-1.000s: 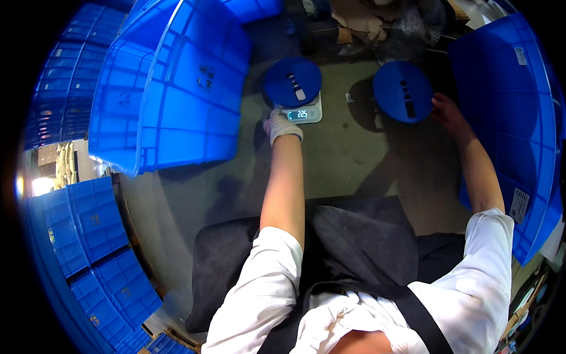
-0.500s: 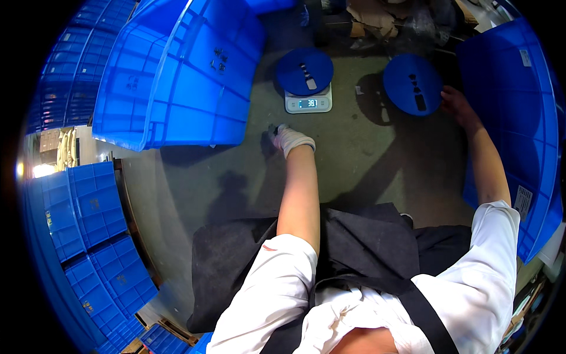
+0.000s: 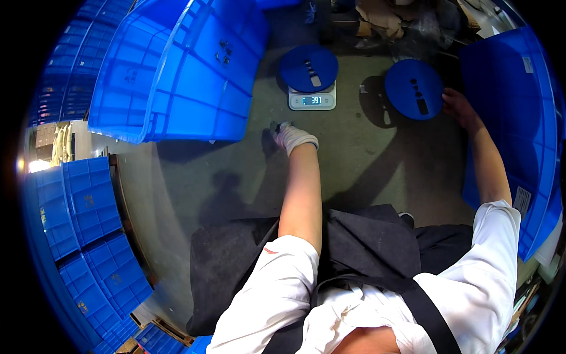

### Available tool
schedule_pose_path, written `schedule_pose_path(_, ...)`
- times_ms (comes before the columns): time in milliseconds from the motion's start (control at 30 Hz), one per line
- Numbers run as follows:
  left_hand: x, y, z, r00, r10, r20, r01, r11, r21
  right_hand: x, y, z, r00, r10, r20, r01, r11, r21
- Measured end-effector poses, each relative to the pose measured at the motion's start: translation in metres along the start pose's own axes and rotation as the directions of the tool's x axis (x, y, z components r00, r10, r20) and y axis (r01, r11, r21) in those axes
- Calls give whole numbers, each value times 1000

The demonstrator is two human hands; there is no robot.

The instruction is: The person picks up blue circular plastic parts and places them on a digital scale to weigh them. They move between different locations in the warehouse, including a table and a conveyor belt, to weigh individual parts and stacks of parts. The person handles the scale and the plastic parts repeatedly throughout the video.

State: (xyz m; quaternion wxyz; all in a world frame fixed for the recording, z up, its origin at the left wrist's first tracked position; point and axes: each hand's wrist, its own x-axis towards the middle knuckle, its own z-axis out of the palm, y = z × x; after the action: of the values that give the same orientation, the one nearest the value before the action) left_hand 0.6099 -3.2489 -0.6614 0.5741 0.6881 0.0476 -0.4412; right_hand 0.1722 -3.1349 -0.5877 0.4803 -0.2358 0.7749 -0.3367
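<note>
My right hand (image 3: 460,110) grips the right rim of a round blue disc (image 3: 407,88), holding it above the floor, with its shadow to the left. A row of cut-outs runs down the disc, ending in a larger slot. A similar blue disc (image 3: 295,69) rests on a small white digital scale (image 3: 313,102) with a lit display. In front of the scale, my left hand (image 3: 293,137) wears a pale glove and hangs over the floor. Something dark shows at its fingertips, but the fingers are too hidden to read.
A large blue crate (image 3: 203,82) stands tilted at the left, another blue crate (image 3: 513,124) at the right. Blue crates (image 3: 91,203) are stacked along the far left. Torn cardboard (image 3: 383,17) and clear plastic lie at the back. Grey floor (image 3: 354,147) lies between.
The scale's display reading has changed. Both hands stay nearly in place, and the right still holds the disc. The whole view has shifted slightly.
</note>
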Motion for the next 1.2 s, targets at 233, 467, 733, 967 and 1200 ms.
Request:
schedule_pose_path(233,8,7,-8,997,27,73,-34,995,91,-8,-13,17,994,-30,110,28,999,19)
schedule_pose_path(467,-22,-15,-6,769,427,476,-535,838,111,4,-36,89,941,-84,329,-2,967,255)
schedule_pose_path(733,-99,-5,17,655,-9,756,277,933,-229,2,-41,205,897,-109,429,-66,926,373)
schedule_pose_path(967,-15,42,11,855,-19,518,185,945,-271,40,-86,263,960,-139,245,140,990,14)
schedule_pose_path(1200,-34,51,0,903,118,414,-114,993,-35,133,-60,294,990,-111,-81,84,954,-287)
